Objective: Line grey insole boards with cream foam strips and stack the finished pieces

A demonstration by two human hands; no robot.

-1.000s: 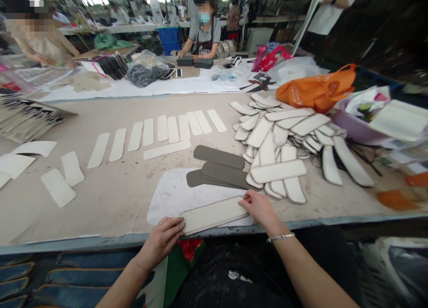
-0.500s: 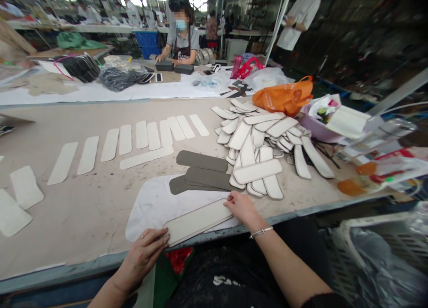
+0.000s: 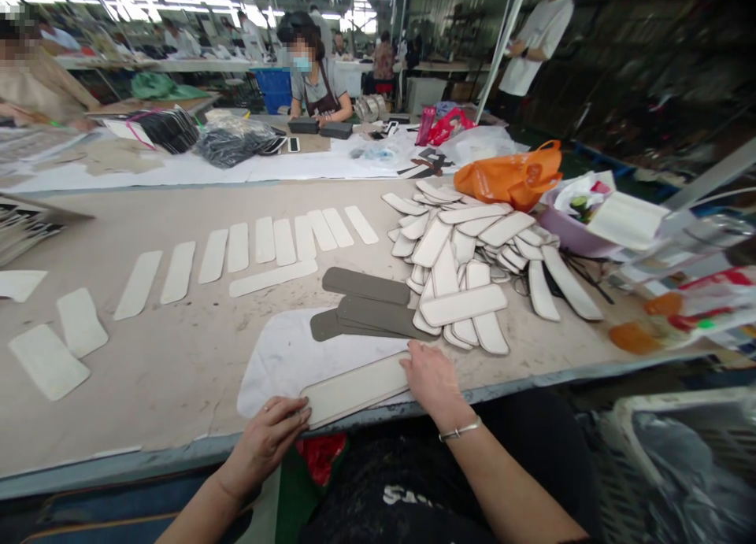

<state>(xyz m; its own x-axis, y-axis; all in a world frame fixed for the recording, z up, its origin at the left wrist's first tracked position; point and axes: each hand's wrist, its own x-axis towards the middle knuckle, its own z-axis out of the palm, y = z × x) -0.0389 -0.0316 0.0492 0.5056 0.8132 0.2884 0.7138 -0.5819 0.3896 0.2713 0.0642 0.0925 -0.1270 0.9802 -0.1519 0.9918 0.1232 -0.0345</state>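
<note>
A long off-white strip [image 3: 357,390] with rounded corners and a thin dark edge lies slantwise at the table's front edge. My left hand [image 3: 272,432] holds its near left end, with the fingers together and the thumb mostly hidden. At the other end, my right hand [image 3: 432,375] grips the strip, its fingers curled over the corner. Beneath it spreads a white sheet [image 3: 268,355]. Several dark grey strips [image 3: 378,316] lie just beyond, overlapping one another. To their right is a loose heap of off-white edged strips [image 3: 466,304].
Separate pale strips [image 3: 177,272] are laid out across the table [image 3: 194,371]. An orange bag [image 3: 511,178] and a purple basin [image 3: 570,229] stand behind the heap. A plastic crate [image 3: 626,449] is low at the right. A co-worker [image 3: 319,83] sits across the tables.
The two slightly offset layers in my hands now look lined up as one strip. My right fingers have come further round its end. The view has turned a little left.
</note>
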